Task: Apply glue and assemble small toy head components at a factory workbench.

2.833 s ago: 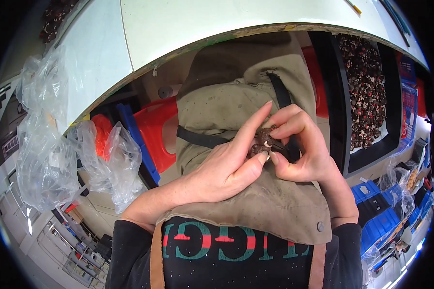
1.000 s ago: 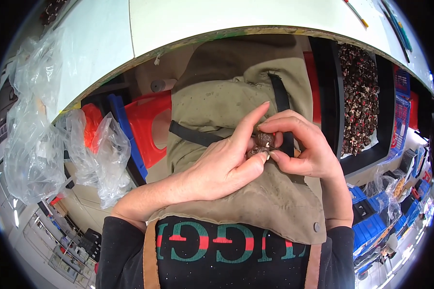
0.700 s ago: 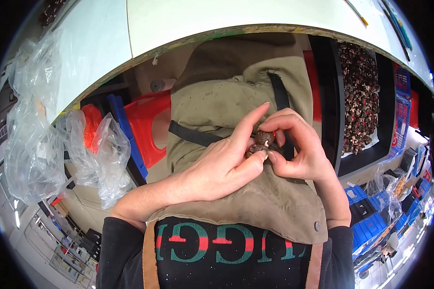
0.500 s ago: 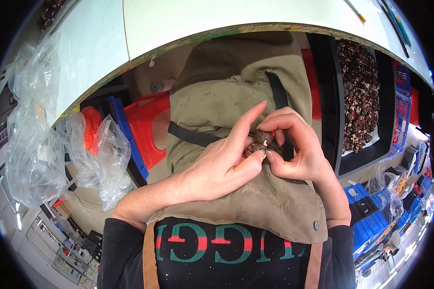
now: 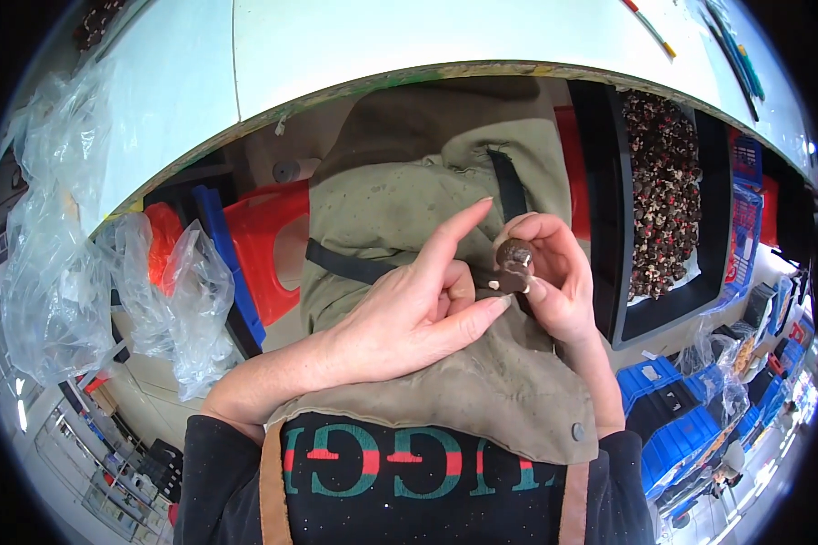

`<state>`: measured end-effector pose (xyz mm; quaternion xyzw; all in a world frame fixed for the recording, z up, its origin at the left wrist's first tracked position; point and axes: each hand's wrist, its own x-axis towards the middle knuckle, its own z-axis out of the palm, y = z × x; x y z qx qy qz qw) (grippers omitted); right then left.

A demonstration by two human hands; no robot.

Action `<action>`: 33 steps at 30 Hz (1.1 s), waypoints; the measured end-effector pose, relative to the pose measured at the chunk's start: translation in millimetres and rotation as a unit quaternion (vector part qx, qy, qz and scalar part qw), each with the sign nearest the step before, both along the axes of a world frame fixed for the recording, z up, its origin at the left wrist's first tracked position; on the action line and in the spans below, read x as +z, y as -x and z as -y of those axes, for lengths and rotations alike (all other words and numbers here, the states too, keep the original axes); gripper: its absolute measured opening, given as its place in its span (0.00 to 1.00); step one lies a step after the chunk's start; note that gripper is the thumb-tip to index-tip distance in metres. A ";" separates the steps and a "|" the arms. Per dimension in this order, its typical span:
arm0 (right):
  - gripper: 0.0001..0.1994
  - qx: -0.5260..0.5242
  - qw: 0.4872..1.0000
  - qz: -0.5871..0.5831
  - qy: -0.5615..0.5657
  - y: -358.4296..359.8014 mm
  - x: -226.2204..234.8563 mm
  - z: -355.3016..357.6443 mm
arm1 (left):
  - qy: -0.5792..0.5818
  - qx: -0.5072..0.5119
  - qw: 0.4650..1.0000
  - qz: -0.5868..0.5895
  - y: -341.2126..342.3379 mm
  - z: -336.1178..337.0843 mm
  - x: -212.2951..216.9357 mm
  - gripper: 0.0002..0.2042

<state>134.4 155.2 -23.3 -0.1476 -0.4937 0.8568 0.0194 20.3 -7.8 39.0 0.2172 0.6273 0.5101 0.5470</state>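
My right hand [image 5: 562, 277] pinches a small dark-brown figurine [image 5: 515, 257] between thumb and fingertips, above my lap. The figurine has a rounded, shiny top and pale spots lower down. My left hand [image 5: 427, 304] is beside it, index finger stretched out and the other fingers loosely curled. The left thumb tip lies close under the figurine's lower end; whether it touches I cannot tell. An olive-brown apron [image 5: 400, 200] with black straps covers my lap beneath both hands.
At right, a black tray [image 5: 620, 227] holds many small brown, red and cream pieces [image 5: 661, 200]. The white table [image 5: 364, 32] curves across ahead, with brushes [image 5: 650, 29] on it. Clear plastic bags [image 5: 195, 300] hang at left near a red stool [image 5: 268, 241]. Blue crates [image 5: 663, 413] stand lower right.
The figurine has been turned and shows more of itself, now held in my right fingers. My left fingers have drawn back from it a little. The view has shifted slightly.
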 end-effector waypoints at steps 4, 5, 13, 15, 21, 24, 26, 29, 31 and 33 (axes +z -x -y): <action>0.27 -0.033 0.975 -0.018 0.217 -0.3 -1.3 -3.5 | -0.014 -0.004 1.000 0.020 5.1 -2.5 3.5 0.34; 0.27 -0.057 0.962 -0.022 0.267 1.1 -0.6 -2.1 | -0.027 0.001 1.000 -0.001 5.0 -2.6 2.7 0.32; 0.23 -0.077 0.850 -0.064 0.517 3.1 -1.7 4.4 | -0.040 0.008 0.999 -0.023 3.8 -1.4 0.0 0.25; 0.23 -0.078 0.845 -0.063 0.525 2.0 -0.7 4.6 | -0.033 0.001 0.999 -0.032 3.4 -1.4 0.8 0.24; 0.23 -0.084 0.830 -0.049 0.550 -0.7 -1.1 4.5 | -0.043 0.008 0.998 -0.047 1.3 -2.3 -3.5 0.22; 0.23 -0.084 0.816 -0.066 0.568 2.7 -1.4 4.8 | -0.058 0.015 0.995 -0.077 2.9 -2.0 -9.4 0.21; 0.23 -0.086 0.814 -0.067 0.571 7.0 -0.7 5.0 | -0.088 0.027 0.992 -0.083 5.1 -1.8 -11.1 0.20; 0.24 -0.105 0.807 -0.050 0.579 6.1 3.3 6.0 | -0.060 0.029 0.995 -0.073 7.9 -2.5 1.0 0.18; 0.25 -0.113 0.824 -0.019 0.556 7.9 14.0 3.5 | -0.054 0.047 0.996 -0.058 6.9 -2.0 4.7 0.16; 0.25 -0.116 0.833 -0.027 0.540 -0.7 5.1 0.9 | -0.087 0.038 0.989 -0.117 14.0 -4.7 7.9 0.15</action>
